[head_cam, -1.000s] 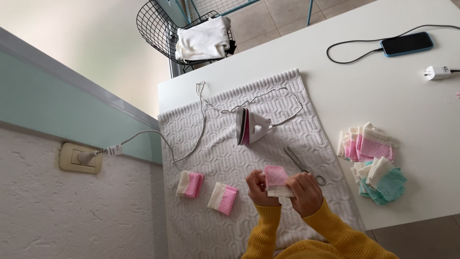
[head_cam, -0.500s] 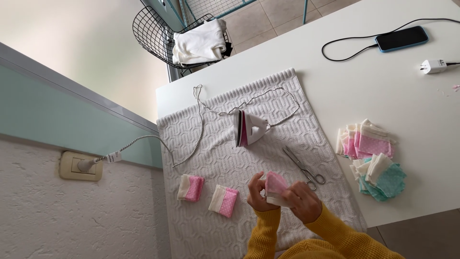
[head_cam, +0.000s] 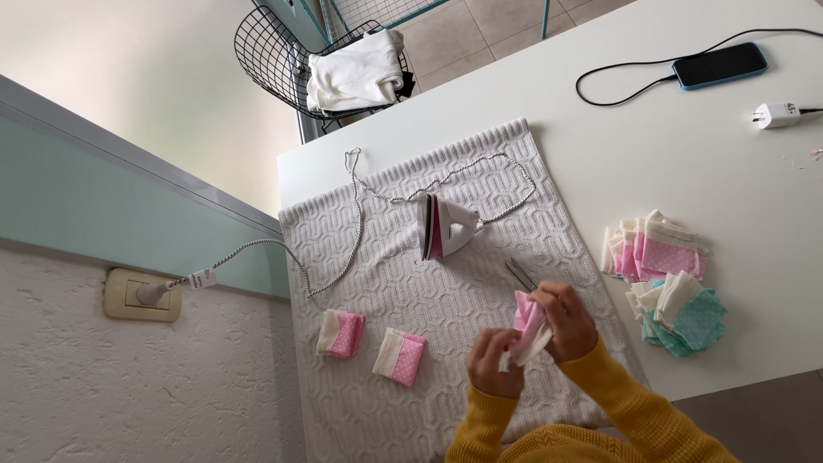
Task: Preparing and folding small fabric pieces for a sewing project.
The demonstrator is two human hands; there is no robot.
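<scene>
Head view, scissors (head_cam: 519,274) half hidden behind right hand (head_cam: 567,319), grip unclear

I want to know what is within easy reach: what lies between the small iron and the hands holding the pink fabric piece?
In the head view, scissors lie on the grey mat between the iron and the hands.

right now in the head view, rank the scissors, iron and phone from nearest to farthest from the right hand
1. Scissors: on the towel, just beside the right hand, partly hidden by it.
2. Iron: upright mid-towel, farther up.
3. Phone: far corner of the white table, plugged in.
</scene>
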